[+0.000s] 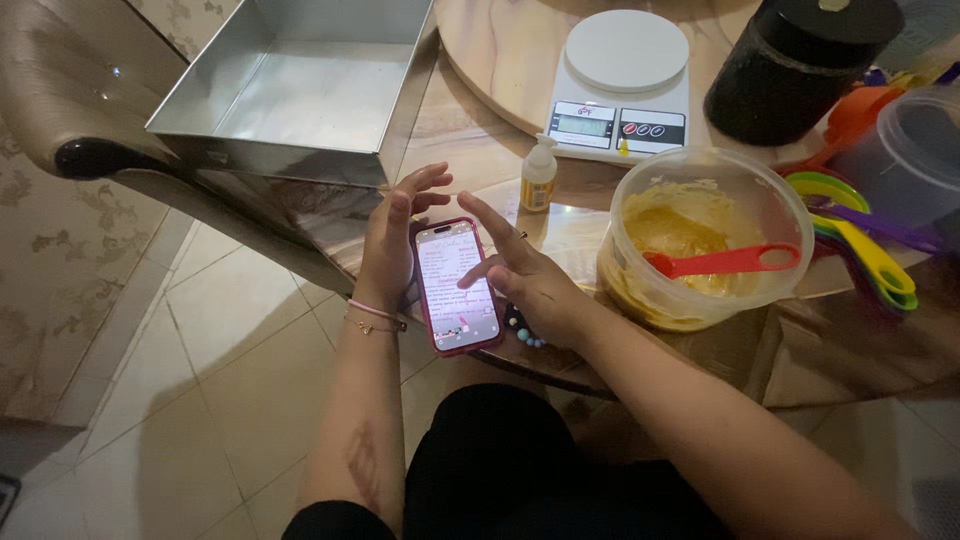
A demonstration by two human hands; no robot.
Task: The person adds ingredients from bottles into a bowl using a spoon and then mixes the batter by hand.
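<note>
The round glossy stone-patterned table (500, 60) carries everything in view, and its near edge is the main concern. The square bare-metal baking tin (300, 85) sits at the far left with one corner projecting past the rim; a knock from an elbow could, in my judgement, tip it to the tiled floor. The clear plastic mixing bowl (705, 235) of yellow batter stands right of centre, a red plastic spatula (720, 262) resting inside with its handle laid across the rim; a sweep of the right forearm, which passes close beside it, could lever the handle and fling batter. The white digital kitchen scale (622, 85) lies behind, well apart from the hands. The pink-cased smartphone (457, 287) lies at the very edge of the table, between the hands, part of it seemingly overhanging. The left hand (392, 240) steadies its left side with fingers loosely spread, not clenched; the right hand (525, 275) is released, thumb touching the screen. A firm swipe could slide it off. The small yellow-filled pump bottle (539, 175) stands just behind, easily toppled.
</note>
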